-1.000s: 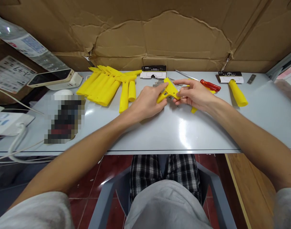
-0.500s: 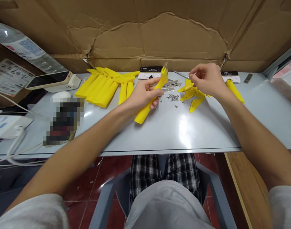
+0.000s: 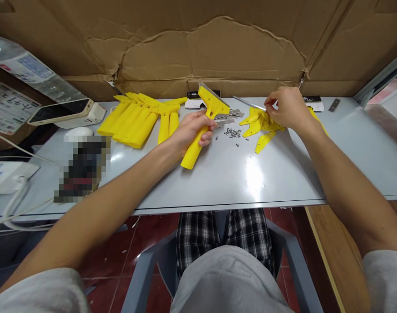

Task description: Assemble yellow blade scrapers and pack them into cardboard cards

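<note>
Left hand (image 3: 194, 130), fingers closed around a yellow plastic T-shaped scraper (image 3: 193, 151) above the grey tabletop (image 3: 214, 187); right hand (image 3: 287, 106), fingers curled beside a thin metal rod (image 3: 247, 102), grip unclear. A loose hold could drop the scraper, scattering small silver fasteners (image 3: 231, 132). Its long axis slants: handle near-left, head far-right.

The left hand (image 3: 195, 130) holds a yellow scraper (image 3: 193, 151). The right hand (image 3: 288, 106) is by a thin rod (image 3: 249, 103). Metal bits (image 3: 232, 132) lie between them.
</note>
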`<state>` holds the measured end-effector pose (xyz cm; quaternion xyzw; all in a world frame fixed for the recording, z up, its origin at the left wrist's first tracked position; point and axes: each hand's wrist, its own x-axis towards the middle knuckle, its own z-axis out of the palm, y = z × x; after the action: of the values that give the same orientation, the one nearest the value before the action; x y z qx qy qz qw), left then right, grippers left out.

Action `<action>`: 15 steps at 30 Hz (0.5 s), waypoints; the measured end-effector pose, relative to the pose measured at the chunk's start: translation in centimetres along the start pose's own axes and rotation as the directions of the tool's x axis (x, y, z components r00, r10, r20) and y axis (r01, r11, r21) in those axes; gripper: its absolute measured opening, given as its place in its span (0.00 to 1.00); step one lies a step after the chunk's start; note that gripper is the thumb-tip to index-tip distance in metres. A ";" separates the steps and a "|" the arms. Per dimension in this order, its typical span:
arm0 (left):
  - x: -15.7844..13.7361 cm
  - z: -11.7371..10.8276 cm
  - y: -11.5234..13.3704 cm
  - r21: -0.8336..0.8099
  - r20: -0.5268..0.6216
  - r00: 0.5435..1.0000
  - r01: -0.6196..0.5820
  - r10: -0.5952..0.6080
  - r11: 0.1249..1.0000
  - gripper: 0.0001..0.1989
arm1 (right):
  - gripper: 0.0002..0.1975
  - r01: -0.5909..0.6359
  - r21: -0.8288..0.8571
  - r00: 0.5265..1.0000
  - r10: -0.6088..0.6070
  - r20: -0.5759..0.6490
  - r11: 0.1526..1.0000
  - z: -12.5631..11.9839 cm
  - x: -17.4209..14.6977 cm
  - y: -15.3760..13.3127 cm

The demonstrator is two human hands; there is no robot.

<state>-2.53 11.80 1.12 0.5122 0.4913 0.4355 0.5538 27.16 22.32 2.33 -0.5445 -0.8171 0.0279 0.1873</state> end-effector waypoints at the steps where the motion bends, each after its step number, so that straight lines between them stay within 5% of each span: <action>1: 0.0 0.1 0.1 0.009 -0.001 1.000 -0.002 0.002 1.000 0.16 | 0.16 -0.009 0.000 1.000 0.009 0.011 1.000 0.1 0.1 0.2; 9: 0.0 -0.2 0.1 0.112 0.001 1.000 -0.031 0.032 0.993 0.15 | 0.16 0.123 0.050 0.989 -0.127 0.079 0.991 1.6 -0.2 -0.8; 15: 0.0 -0.1 0.0 0.095 -0.014 0.999 -0.030 0.031 0.995 0.14 | 0.10 0.241 0.317 0.911 -0.327 0.250 0.917 0.6 -1.9 -3.1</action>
<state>-2.63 11.85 1.12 0.5418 0.5079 0.4241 0.5183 24.85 19.49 2.00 -0.3761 -0.8947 0.1969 0.1390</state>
